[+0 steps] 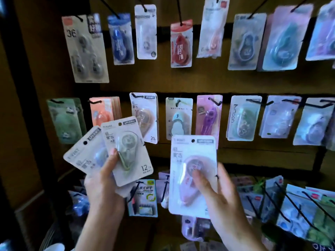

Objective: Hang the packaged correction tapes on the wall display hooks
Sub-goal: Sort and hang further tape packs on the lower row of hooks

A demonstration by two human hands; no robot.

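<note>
My left hand [103, 180] grips a fan of correction tape packs: a green one [126, 151] in front with the thumb over its blister, and a grey-blue one [85, 151] behind it to the left. My right hand [217, 194] holds a pink correction tape pack [193, 171] upright, thumb on the blister, fingers behind the card. Its hang hole is at the top. Both packs are held in front of the middle row of black wall hooks [136, 96], below a matching hung pack [145, 116]. None of the held packs touches a hook.
A dark wall display carries three rows of hung packs: a red one [181, 44] up top, a purple one [208, 116] in the middle, more packs [145, 198] on low hooks. Long black hooks [282, 201] jut out at lower right. A dark post [27, 87] borders the left.
</note>
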